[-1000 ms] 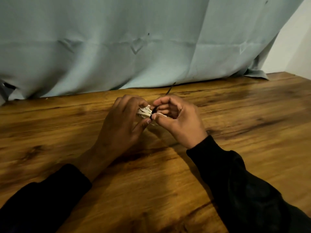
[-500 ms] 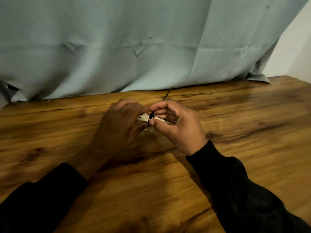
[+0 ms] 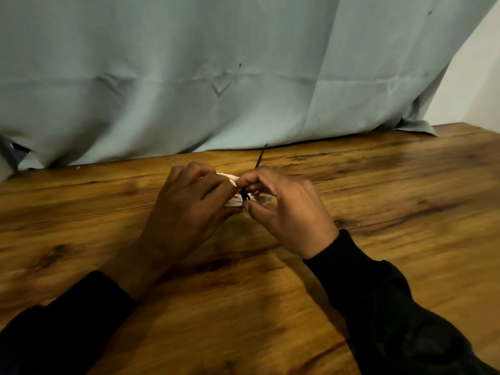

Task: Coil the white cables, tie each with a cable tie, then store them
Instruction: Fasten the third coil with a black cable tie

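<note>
Mid-frame I see the left hand (image 3: 186,209) curled round the white cable coil (image 3: 234,203) to keep loops bunched, while the right hand (image 3: 286,212) pinches the black cable tie (image 3: 244,195), tail poking up toward the curtain (image 3: 216,77), prob. for cinching.

Counter (image 3: 378,239): wood-grain finish, warm brown, smooth with a slight sheen. Backdrop cloth (image 3: 189,77): pale blue-grey, matt, creased. My sleeves (image 3: 392,307): black matt fabric. Cable (image 3: 235,204): white, smooth-looking. Cable tie (image 3: 260,156): thin, black.

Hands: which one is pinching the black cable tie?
The right hand pinches the cable tie; the left hand only holds the white cable.
</note>
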